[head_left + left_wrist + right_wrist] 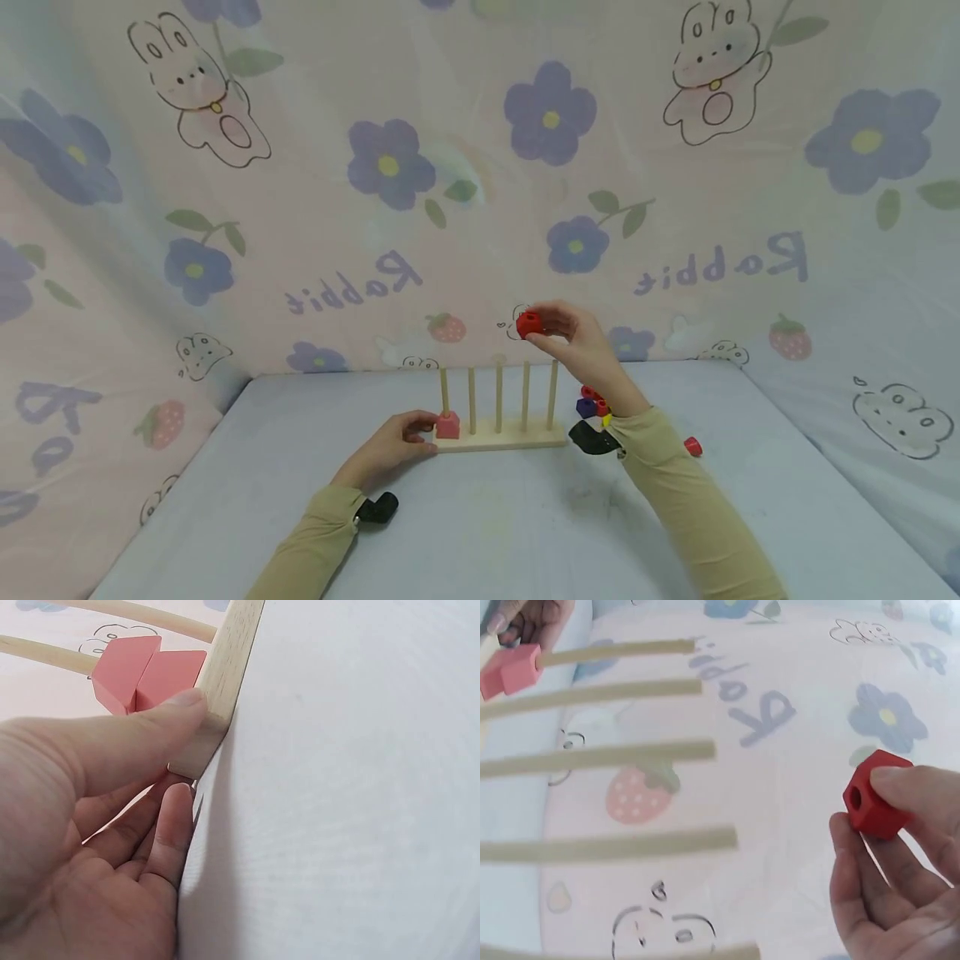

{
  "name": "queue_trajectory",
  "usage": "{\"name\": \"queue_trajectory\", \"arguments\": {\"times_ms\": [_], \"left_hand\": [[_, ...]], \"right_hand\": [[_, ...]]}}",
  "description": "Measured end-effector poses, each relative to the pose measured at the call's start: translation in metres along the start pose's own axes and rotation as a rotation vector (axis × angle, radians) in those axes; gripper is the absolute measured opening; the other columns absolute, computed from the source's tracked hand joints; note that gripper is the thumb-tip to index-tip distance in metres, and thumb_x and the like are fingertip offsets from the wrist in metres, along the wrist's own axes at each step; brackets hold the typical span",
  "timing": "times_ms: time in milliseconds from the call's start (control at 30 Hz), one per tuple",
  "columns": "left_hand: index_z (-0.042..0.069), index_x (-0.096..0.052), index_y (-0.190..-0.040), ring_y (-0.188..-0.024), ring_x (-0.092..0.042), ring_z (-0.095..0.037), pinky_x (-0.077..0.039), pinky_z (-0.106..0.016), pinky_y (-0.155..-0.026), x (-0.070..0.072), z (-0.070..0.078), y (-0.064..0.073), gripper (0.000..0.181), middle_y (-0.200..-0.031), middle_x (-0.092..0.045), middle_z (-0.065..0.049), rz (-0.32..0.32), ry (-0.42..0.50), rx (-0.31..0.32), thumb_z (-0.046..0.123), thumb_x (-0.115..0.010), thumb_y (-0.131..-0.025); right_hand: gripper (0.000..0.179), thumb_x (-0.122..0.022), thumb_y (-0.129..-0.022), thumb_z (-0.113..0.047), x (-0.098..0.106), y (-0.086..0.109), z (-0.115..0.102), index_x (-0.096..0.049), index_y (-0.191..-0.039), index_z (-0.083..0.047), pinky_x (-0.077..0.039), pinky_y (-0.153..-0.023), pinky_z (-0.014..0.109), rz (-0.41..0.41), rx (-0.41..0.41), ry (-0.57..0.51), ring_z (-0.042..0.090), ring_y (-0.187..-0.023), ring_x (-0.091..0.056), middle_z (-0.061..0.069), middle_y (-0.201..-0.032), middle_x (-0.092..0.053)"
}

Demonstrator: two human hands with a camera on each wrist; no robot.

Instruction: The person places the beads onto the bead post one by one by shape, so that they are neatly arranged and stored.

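My right hand (573, 329) is raised above the right end of a wooden peg stand (498, 435). Thumb and fingertips pinch a red faceted bead (874, 795) with a round hole through it, apart from the pegs. At the stand's left end, my left hand (393, 446) grips the base, its thumb on the edge beside a pink block (165, 675) and its fingers around the end. That pink block sits low on the leftmost upright peg (445, 390); the other pegs are bare.
Behind my right wrist lies a small group of beads, among them a dark blue bead (587, 407) and a yellow one (607, 421). A separate red bead (693, 447) lies further right on the white table (480, 517). A printed curtain (480, 208) hangs behind the table.
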State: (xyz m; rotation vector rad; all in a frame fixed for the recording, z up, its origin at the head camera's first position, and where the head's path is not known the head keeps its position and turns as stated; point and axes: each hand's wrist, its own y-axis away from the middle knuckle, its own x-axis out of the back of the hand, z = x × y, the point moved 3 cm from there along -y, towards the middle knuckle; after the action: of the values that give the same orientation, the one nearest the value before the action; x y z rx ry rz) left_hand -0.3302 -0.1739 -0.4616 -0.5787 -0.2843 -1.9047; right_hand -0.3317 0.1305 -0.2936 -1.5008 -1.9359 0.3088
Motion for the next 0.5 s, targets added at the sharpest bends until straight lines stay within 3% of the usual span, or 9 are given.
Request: {"name": "queue_trajectory", "arguments": {"times_ms": [233,500], "left_hand": [[0.000,-0.056,-0.126,-0.098,-0.058,-0.028,-0.046,-0.041,-0.086,0.001,0.000,0.000,0.047,-0.120,-0.058,-0.015,0.016,0.005,-0.025,0.006,-0.074,-0.083],[0.006,-0.057,-0.126,-0.098,-0.058,-0.021,-0.046,-0.038,-0.088,0.001,-0.002,-0.002,0.048,-0.120,-0.059,-0.008,-0.020,-0.005,-0.006,0.016,-0.076,-0.083]], "right_hand": [[0.037,-0.066,-0.089,-0.002,-0.044,-0.005,-0.002,-0.056,-0.124,-0.003,-0.051,-0.085,0.031,-0.052,0.007,-0.041,0.025,-0.100,-0.063,0.012,-0.116,-0.059],[0.036,-0.065,-0.089,0.001,-0.073,-0.002,0.004,-0.055,-0.124,0.001,-0.049,-0.089,0.038,-0.020,0.080,-0.048,0.028,-0.103,-0.061,0.015,-0.115,-0.060]]}}
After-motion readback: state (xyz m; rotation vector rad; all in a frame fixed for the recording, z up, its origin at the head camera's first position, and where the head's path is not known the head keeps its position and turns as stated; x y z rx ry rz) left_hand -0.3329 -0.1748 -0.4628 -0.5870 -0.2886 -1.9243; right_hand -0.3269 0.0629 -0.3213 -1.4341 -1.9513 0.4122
